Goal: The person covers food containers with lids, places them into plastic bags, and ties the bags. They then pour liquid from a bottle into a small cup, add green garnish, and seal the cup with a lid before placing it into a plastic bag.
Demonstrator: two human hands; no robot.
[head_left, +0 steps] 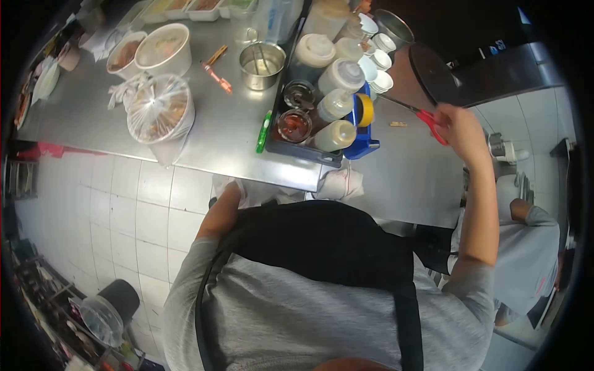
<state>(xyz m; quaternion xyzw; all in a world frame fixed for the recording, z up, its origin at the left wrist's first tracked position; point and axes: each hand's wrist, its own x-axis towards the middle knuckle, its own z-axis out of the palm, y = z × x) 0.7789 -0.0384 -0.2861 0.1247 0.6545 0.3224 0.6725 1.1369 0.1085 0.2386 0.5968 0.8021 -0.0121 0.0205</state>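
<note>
My right hand (456,133) is closed on the red handles of a pair of scissors (428,121), above the steel table at the right, with the blades pointing left toward a blue holder (364,145) with yellow tape (365,110). My left hand (233,193) is low at the table's front edge, beside white material (247,191); its fingers are mostly hidden. A black tray (278,145) of squeeze bottles (335,105) and sauce jars (294,125) stands between my hands. Next to it lies a green cutter (263,132).
A bagged tub (159,111), two white tubs (163,49) and a metal pot (262,65) stand on the steel table (213,130). White cups (382,62) are stacked behind the bottles. Another person (526,247) in grey is at the right. A bin (117,300) stands on the floor.
</note>
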